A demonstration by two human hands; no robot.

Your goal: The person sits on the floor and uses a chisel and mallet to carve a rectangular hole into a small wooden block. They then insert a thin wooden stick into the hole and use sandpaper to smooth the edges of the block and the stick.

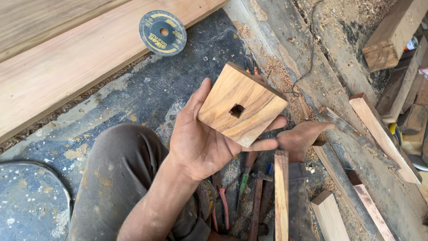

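Observation:
My left hand point(203, 140) holds up a square block of light wood point(249, 96) with a small square hole point(236, 110) cut through its middle. The thumb rests on the block's left edge and the fingers curl under its lower right edge, so the face with the hole is turned towards me. My right hand is out of sight. To the right of the block lies what looks like my bare foot point(301, 136), at the end of a grey trouser leg. A thin upright wooden strip point(281, 196) stands just in front of it.
Hand tools with red, green and blue handles point(244, 187) lie on the floor under my hand. A round cutting disc point(162, 32) rests on wide planks point(67, 62) at the far left. Wood offcuts point(383, 134), a beam point(392, 33) and sawdust crowd the right side.

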